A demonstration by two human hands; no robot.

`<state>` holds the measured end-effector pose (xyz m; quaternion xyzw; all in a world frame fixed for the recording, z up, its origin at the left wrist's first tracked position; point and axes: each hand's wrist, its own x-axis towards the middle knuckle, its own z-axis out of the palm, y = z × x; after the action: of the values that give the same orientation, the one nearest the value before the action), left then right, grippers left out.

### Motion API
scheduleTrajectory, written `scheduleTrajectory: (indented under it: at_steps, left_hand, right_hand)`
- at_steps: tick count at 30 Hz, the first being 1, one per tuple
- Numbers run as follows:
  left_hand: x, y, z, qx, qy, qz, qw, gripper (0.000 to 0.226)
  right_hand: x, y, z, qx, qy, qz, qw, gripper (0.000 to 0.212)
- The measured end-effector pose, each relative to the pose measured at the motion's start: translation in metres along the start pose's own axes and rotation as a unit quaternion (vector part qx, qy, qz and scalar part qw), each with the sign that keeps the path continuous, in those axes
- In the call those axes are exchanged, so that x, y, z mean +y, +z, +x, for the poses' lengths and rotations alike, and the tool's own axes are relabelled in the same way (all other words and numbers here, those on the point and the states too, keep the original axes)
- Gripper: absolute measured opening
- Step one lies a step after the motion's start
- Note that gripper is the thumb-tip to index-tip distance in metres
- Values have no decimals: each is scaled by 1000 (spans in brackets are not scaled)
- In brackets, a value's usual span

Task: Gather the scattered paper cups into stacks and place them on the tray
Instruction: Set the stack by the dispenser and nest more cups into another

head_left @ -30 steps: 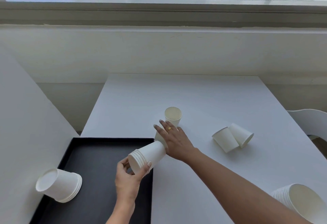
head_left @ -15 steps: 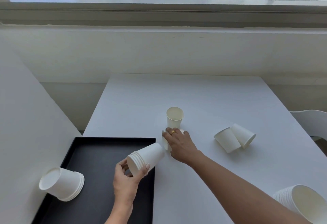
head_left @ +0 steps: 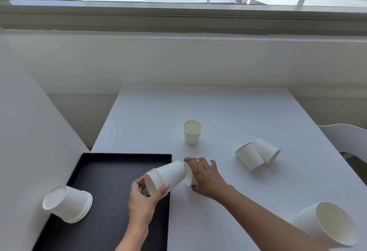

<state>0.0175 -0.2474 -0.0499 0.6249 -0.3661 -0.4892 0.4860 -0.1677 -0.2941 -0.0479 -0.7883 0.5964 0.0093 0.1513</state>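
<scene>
My left hand (head_left: 142, 199) grips a short stack of white paper cups (head_left: 165, 177) on its side, rims toward me, over the right edge of the black tray (head_left: 111, 163). My right hand (head_left: 207, 175) is closed around a single paper cup (head_left: 188, 174), whose mouth faces the stack's base and almost touches it. One cup (head_left: 192, 131) stands upright farther back on the white table (head_left: 218, 107). Two cups (head_left: 258, 154) lie tipped together to the right. A stack (head_left: 68, 204) rests upside down, tilted, on the tray's left side.
A tall stack of cups (head_left: 327, 225) lies at the table's near right corner beside my right forearm. A white wall panel (head_left: 25, 131) borders the tray on the left. A white chair (head_left: 349, 139) stands off the table's right edge.
My right hand closed over the lone cup near the upright one and drew it back toward the stack. My left hand kept the stack almost still.
</scene>
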Motion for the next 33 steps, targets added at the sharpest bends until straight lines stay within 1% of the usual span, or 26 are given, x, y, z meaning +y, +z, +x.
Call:
scheduleTrajectory:
  at_steps: [7, 10, 13, 16, 19, 22, 27, 33]
  left_hand:
    - [0, 4, -2, -17, 0, 12, 1000, 63]
    - [2, 3, -3, -26, 5, 22, 999, 62]
    - [4, 4, -3, -36, 11, 32, 999, 59]
    - [7, 6, -3, -48, 10, 30, 998, 55]
    - [11, 9, -4, -59, 6, 28, 998, 59]
    - [11, 10, -4, -63, 2, 28, 998, 62]
    - [13, 10, -2, -78, -9, 26, 997, 66]
    - [16, 12, -1, -62, 8, 30, 998, 65]
  right_hand:
    - [-10, -5, -2, 49, -35, 53, 997, 75]
    - [-9, -7, 0, 73, -55, 39, 995, 75]
    - [-8, -5, 3, 94, -97, 15, 991, 76]
    - [-13, -6, 3, 96, -124, 5, 988, 73]
    - [-17, -5, 2, 91, -133, 13, 987, 70]
    - [-19, -2, 2, 112, -150, 25, 982, 72]
    - [-25, 0, 2, 131, -169, 29, 976, 69]
    - [-26, -1, 4, 150, -178, 47, 971, 68]
